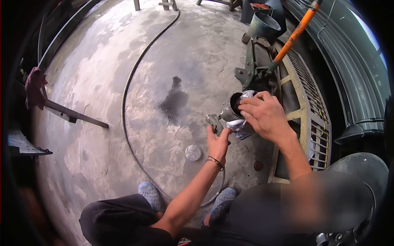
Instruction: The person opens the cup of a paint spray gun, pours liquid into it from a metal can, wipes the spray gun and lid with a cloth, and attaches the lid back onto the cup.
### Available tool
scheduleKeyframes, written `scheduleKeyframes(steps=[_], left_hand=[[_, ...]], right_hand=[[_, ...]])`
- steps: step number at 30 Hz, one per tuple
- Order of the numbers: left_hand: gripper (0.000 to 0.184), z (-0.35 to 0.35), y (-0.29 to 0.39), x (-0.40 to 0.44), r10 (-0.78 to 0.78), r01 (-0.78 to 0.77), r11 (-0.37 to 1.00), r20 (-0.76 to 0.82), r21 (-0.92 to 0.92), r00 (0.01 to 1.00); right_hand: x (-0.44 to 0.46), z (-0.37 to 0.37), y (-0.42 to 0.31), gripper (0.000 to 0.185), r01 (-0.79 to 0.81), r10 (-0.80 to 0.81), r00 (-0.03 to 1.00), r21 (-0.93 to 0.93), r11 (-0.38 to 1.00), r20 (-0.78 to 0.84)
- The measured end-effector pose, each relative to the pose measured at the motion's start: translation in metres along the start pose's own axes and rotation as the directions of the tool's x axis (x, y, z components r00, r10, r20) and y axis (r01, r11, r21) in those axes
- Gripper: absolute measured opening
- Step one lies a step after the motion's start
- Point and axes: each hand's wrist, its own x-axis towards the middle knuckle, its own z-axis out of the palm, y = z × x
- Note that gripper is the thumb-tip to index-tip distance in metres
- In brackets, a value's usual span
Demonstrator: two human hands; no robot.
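A metal part with a dark round opening (235, 105) is held above the floor, right of the middle. My left hand (217, 141) grips its lower left side, with the thumb and a finger around it. My right hand (264, 115) is at the opening, its fingers closed on a pale cloth (247, 95) that partly goes inside. More of the whitish cloth (239, 128) hangs below the part, between my hands. The fingertips of my right hand are partly hidden in the opening.
A green jack (256, 65) with an orange handle (296, 33) stands ahead on the right, beside a metal grille (314, 98). A hose (125, 94) curves over the floor. A round lid (193, 152) lies near my left hand. A bucket (264, 25) stands behind.
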Motion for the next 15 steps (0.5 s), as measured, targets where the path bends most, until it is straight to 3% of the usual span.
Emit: scheduleKeyframes(steps=[3,5,8,9,12,13,14,15], left_hand=[[0.044,-0.008,0.002,0.006,0.038,-0.038,0.999,-0.008,0.028,0.999],[0.045,-0.009,-0.001,0.004,0.024,-0.023,1.000,-0.029,0.015,0.999],[0.046,0.005,-0.003,-0.010,0.051,-0.050,0.998,-0.022,0.023,0.998],[0.046,0.009,-0.002,-0.013,0.076,-0.075,0.997,-0.030,0.022,0.997],[0.046,0.014,-0.027,-0.006,0.351,-0.331,0.924,-0.079,0.194,0.933],[0.056,0.010,-0.030,-0.007,0.287,-0.267,0.921,-0.031,0.285,0.957],[0.053,0.009,-0.038,-0.005,0.333,-0.301,0.913,-0.075,0.274,0.940],[0.049,0.011,-0.042,-0.003,0.375,-0.335,0.904,-0.118,0.265,0.919]], right_hand=[[-0.004,-0.009,-0.005,0.043,-0.003,0.009,0.974,-0.029,1.000,0.227],[0.004,-0.022,-0.009,0.060,0.102,-0.020,0.914,-0.183,0.978,0.405],[0.013,-0.006,0.003,0.053,0.303,0.029,0.732,-0.363,0.881,0.680],[0.009,-0.001,0.007,0.035,0.281,0.029,0.748,-0.356,0.891,0.663],[0.028,0.001,0.004,0.031,0.180,0.195,0.373,-0.277,0.944,0.907],[0.032,-0.001,0.008,0.031,-0.140,0.178,0.293,-0.142,0.980,0.939],[0.035,-0.004,0.017,0.030,-0.458,0.135,0.227,-0.017,0.889,0.965],[0.035,-0.007,0.024,0.030,-0.729,0.071,0.177,0.083,0.680,0.982]])
